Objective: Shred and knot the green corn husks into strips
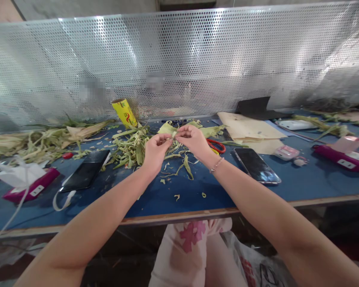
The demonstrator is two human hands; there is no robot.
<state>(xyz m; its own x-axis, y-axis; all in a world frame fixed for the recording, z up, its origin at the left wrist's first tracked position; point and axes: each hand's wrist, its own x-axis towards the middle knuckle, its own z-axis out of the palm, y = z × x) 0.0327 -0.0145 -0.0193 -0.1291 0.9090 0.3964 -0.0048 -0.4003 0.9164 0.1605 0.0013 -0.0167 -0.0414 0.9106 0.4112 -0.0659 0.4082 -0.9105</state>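
My left hand [155, 151] and my right hand [194, 140] meet over the middle of the blue table [179, 205]. Both are closed, thumbs and fingertips pinching a pale green piece of husk [167, 128]. The fingers partly hide where it is gripped. Just left of my left hand lies a heap of small green husk pieces [128, 147]. Strips and scraps of husk [187, 165] are scattered below the hands. Beside my right wrist rests a red-handled tool [217, 146], partly hidden; it looks like scissors.
A perforated metal screen [182, 56] runs along the back. A yellow tube [125, 112] leans there. Phones lie left [88, 170] and right [255, 165]. Purple tissue packs [42, 184] flank them. Long husks [48, 139] are at left, brown paper [251, 129] at right.
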